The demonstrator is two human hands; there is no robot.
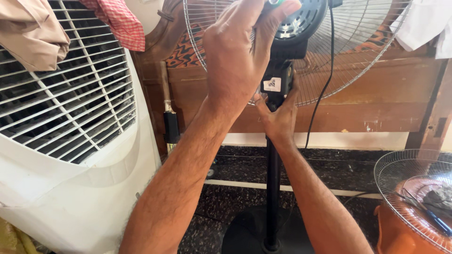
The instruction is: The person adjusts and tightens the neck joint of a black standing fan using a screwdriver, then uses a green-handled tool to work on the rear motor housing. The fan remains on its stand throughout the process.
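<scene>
Fingers [270,21] of my left hand [235,56] curl over the back of the black motor housing [301,23], closed around a green-tipped object [274,3] at the very top edge; I cannot tell what that object is. My right hand [279,117] sits just below the housing, its fingers wrapped shut around the black neck joint [278,82] where the housing meets the black stand pole [273,188]. The pedestal fan takes up the upper middle of my view, and its wire rear guard [358,51] spreads out behind the housing, against a wooden board [376,108]. A black cord [325,89] hangs down just right of the housing. Left of the fan stands a white air cooler [70,141] with cloths draped over its top. Lower right of the fan, well apart from it, a loose wire grille [400,164] lies on an orange stool [395,235] with a dark tool resting in it.
</scene>
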